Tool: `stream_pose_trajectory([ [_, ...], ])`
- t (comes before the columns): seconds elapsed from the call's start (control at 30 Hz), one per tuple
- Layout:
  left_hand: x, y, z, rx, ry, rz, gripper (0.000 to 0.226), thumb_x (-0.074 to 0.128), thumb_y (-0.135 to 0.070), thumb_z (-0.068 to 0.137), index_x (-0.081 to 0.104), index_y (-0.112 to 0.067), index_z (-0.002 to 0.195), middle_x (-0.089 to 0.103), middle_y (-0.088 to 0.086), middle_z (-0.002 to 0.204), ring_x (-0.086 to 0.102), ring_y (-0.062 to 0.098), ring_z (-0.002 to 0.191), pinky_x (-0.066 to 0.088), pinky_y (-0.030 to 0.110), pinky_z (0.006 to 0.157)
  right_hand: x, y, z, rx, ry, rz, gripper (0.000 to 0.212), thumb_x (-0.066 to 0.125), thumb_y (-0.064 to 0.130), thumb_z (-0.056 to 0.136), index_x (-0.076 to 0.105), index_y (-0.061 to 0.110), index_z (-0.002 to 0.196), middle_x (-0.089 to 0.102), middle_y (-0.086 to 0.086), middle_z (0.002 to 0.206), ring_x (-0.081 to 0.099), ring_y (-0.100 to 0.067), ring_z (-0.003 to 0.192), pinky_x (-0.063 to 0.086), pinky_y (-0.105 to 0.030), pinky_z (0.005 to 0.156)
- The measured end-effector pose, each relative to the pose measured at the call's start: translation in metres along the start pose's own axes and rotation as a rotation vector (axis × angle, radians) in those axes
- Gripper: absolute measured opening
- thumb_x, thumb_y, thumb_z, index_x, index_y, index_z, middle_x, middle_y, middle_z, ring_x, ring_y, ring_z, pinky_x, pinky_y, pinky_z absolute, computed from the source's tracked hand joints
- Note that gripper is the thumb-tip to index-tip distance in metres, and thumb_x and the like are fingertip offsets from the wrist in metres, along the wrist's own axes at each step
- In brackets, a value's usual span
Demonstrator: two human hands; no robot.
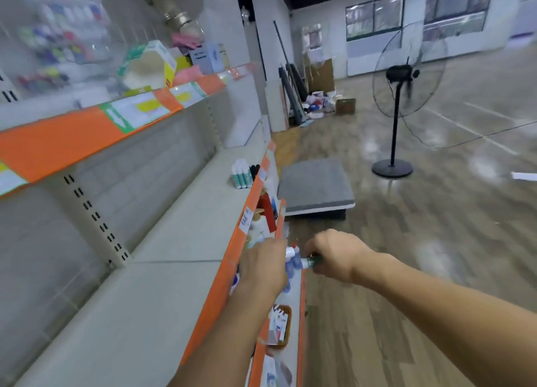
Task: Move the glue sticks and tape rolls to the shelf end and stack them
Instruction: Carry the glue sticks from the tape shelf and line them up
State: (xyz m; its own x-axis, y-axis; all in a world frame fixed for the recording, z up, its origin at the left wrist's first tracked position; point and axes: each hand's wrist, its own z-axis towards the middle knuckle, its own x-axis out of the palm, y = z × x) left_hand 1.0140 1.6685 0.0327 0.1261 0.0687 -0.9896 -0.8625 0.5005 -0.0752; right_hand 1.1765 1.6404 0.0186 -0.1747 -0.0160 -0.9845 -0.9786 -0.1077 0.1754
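Standing fan (408,75) beyond grey platform (315,184)

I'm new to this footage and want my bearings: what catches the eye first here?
Two bare forearms reach in from the bottom, the left hand and right hand gripping glue sticks beside the orange-edged shelf. Further along that shelf stand more glue sticks. A large pedestal fan stands on the glossy floor at right.

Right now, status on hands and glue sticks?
Both hands, left and right, hold glue sticks over lower shelf. Stack waits at shelf end. Nothing blocking.
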Motion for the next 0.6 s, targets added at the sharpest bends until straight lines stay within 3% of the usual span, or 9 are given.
stream_pose_trajectory([
  [0.1, 0.012, -0.008, 0.048, 0.000, -0.012, -0.013, 0.019, 0.057, -0.012, 0.090, 0.046, -0.028, 0.088, 0.055, -0.004, 0.087, 0.050, 0.016, 0.065, 0.033, 0.025, 0.052, -0.011, -0.040, 0.027, 0.052, -0.015, 0.027, 0.029, 0.065, 0.022, 0.082, 0.069, 0.030, 0.109, 0.068, 0.003, 0.108, 0.061, -0.023, 0.104, 0.046, -0.031, 0.069],
  [0.23, 0.029, -0.020, 0.124, 0.036, 0.016, 0.075, 0.022, 0.060, -0.013, 0.090, 0.052, -0.018, 0.110, 0.059, 0.005, 0.108, 0.062, 0.029, 0.096, 0.042, 0.036, 0.069, -0.017, -0.097, 0.080, 0.065, -0.017, 0.050, 0.027, 0.065, 0.022, 0.080, 0.070, 0.030, 0.105, 0.070, 0.003, 0.102, 0.062, -0.022, 0.099, 0.047, -0.030, 0.069],
  [0.6, 0.055, -0.042, 0.316, -0.145, -0.043, 0.058, 0.020, 0.051, -0.008, 0.095, 0.052, -0.018, 0.112, 0.060, 0.003, 0.111, 0.063, 0.027, 0.101, 0.038, 0.033, 0.065, -0.046, -0.238, 0.244, -0.075, 0.028, 0.018, 0.026, 0.063, 0.025, 0.084, 0.070, 0.029, 0.109, 0.070, 0.000, 0.110, 0.064, -0.026, 0.104, 0.052, -0.033, 0.080],
])
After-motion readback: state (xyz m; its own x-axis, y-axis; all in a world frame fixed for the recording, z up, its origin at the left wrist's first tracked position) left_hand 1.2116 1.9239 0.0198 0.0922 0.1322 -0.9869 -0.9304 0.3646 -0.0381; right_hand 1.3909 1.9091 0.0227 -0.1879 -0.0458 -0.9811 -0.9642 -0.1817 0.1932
